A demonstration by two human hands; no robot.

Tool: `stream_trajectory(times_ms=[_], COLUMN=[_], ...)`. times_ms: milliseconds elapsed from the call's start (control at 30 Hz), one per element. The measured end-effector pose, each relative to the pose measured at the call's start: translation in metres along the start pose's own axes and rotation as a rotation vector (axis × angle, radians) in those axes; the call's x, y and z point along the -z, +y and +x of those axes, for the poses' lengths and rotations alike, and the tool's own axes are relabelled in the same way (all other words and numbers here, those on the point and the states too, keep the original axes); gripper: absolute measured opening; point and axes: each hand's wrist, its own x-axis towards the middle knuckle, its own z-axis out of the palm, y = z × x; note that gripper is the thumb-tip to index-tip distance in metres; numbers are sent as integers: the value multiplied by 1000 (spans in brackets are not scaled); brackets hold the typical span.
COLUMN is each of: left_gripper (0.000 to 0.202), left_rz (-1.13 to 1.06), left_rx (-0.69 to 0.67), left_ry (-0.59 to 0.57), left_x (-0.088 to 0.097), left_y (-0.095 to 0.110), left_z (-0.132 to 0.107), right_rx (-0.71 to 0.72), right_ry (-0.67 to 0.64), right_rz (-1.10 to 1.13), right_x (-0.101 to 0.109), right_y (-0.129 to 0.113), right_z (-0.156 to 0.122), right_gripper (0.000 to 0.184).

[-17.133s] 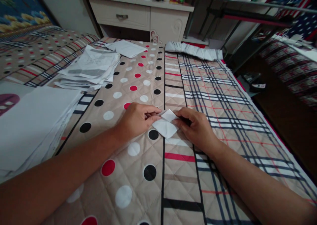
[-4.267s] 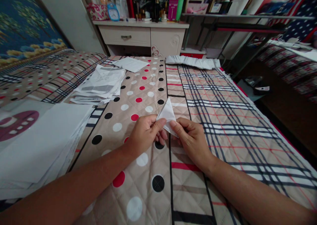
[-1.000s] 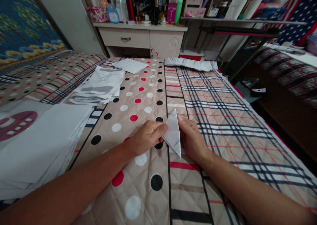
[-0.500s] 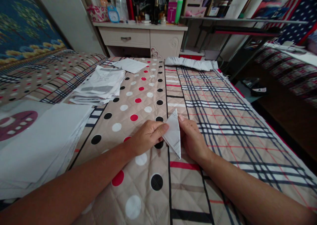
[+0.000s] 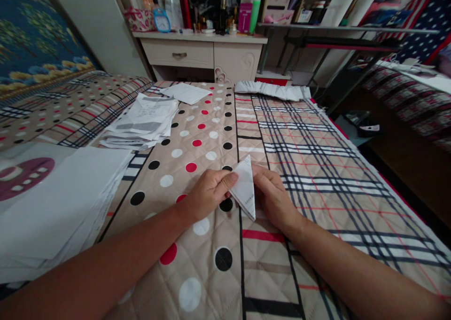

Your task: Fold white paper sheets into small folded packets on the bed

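Folded paper (image 5: 244, 184) — well inside bedspread edge (image 5: 352, 147)

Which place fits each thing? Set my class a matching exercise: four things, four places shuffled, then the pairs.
1. folded white paper triangle
2. pleated white paper strip
3. round blue clock
4. white paper stack with grey print

A. on the white dresser
B. far edge of the patterned bedspread
C. left part of the bedspread
D. pinched by the left hand

Pairs: 1-D, 2-B, 3-A, 4-C
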Motion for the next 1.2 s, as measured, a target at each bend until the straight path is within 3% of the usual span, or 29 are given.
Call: stream_trajectory(times_ms=[200,367,433,533,633,700,833,1000,1200], left_gripper=[48,41,24,46,40,34,25,12,11], left_rz=[64,188,281,509,767,870,967,966,948], left_rx=[-45,-77,-174,-429,-659,-726,-720,-704,-654], left_ry=[154,185,241,309,265,234,224,202,132], left_x=[2,1,1,2,6,8,13,16,14], left_y=[-1,-3,-5,-5,-2,-1,1,3,0], left_z=[3,4,5,5,4,3,1,-1,-1], right_rx=[-20,43,64,103,147,148,144,206,191], right_ry=[-110,6,63,115,137,147,159,185,101], right_rz=[-28,-111,-175,-298,-418,-452,-414,-350,-392], right_x=[-7,-9,-6,-1,1,1,0,-1,-1], right_y=[-11,-9,-6,-3,0,0,-5,-14,-12], right_z=[-2,-2,-1,1,1,1,-2,-6,-7], right_gripper=[19,10,9,7,3,12,33,35,37])
